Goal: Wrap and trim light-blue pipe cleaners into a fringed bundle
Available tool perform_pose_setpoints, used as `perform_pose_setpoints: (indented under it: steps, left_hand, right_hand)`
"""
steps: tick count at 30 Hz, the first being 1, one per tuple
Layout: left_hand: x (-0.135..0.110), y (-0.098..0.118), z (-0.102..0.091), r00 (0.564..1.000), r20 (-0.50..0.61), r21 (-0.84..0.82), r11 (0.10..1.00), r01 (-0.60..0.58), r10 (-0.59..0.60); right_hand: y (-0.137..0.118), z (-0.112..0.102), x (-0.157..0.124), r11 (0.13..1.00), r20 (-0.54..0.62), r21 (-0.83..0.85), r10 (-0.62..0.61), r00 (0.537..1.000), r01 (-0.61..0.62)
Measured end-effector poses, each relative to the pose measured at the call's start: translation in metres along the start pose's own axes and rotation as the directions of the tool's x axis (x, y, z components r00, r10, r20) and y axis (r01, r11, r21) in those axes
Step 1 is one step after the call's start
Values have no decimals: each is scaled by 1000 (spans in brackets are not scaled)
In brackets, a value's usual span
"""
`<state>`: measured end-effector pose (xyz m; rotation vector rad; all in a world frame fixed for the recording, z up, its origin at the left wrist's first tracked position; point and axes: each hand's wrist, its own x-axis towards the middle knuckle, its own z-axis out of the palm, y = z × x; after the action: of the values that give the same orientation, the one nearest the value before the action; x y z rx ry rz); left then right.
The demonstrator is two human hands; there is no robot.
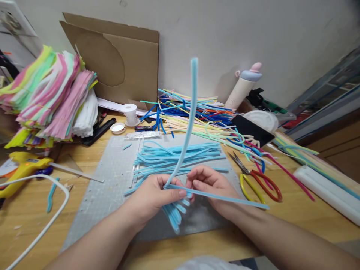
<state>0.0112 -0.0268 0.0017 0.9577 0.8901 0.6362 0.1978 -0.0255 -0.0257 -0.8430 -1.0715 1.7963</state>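
My left hand (153,195) is closed on a bunch of light blue pipe cleaners (173,215), their looped ends fanning out below the fingers. From this grip one long pipe cleaner (192,97) rises upright, and another (230,197) reaches out to the right, passing over my right wrist. My right hand (206,183) is beside the bunch with its fingers curled in; its thumb and fingertips come close to the left fingertips. Whether it pinches a strand is hidden. Behind both hands a row of loose light blue pipe cleaners (177,153) lies on the grey cutting mat (109,180).
Scissors (249,174) with red and yellow handles lie right of the mat. A yellow glue gun (22,168) and its white cable (63,210) are at left. Bundled pipe cleaners (53,93), cardboard (135,63), a white spool (131,114) and a bottle (243,88) stand behind.
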Motion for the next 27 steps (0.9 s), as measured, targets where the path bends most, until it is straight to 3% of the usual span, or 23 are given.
perform_pose_setpoints:
  steps: [3,5,8,12,14,16,18,19,20,22,24,25,27]
  left_hand:
    - [-1,1,0,1000,23,111,994,4,-7]
    - [-1,0,0,999,32,178,984,19,-25]
    - [1,-4,0,999,-16,276,960,38,-35]
    - [2,-6,-1,975,-127,475,874,-102,182]
    - [2,-4,-2,901,-255,551,818,-162,350]
    - [3,-4,-5,757,-396,617,761,-200,519]
    - [5,-5,-8,608,-503,623,745,-238,614]
    - [7,-6,-8,568,-552,582,770,-262,611]
    - [8,-7,-8,566,-593,507,812,-291,573]
    - [9,-7,-5,677,-598,277,904,-327,428]
    - [8,-5,0,894,-375,12,965,-261,247]
    - [6,-4,3,964,-202,-73,979,-188,170]
    - [2,-2,7,993,-9,-126,985,-118,117]
  right_hand:
    - [-4,-7,1,968,142,24,246,959,-252]
    - [-6,-8,-2,928,206,-123,370,906,-351]
    - [-5,-4,-7,869,157,-342,428,890,-357]
    - [-2,2,-6,869,103,-316,431,897,-381]
    - [-1,1,-3,898,56,-254,384,922,-359]
    - [-1,-1,-1,934,5,-171,320,948,-314]
    - [-2,-2,1,964,-25,-75,255,967,-256]
    - [-2,-2,1,973,-31,-24,229,973,-230]
    - [-3,-2,1,977,-36,22,211,977,-210]
    - [-4,0,0,973,-19,90,213,977,-211]
    - [-3,2,-1,960,24,128,248,969,-249]
    - [-2,3,-1,954,54,134,264,963,-269]
    - [2,5,-2,944,110,132,290,951,-304]
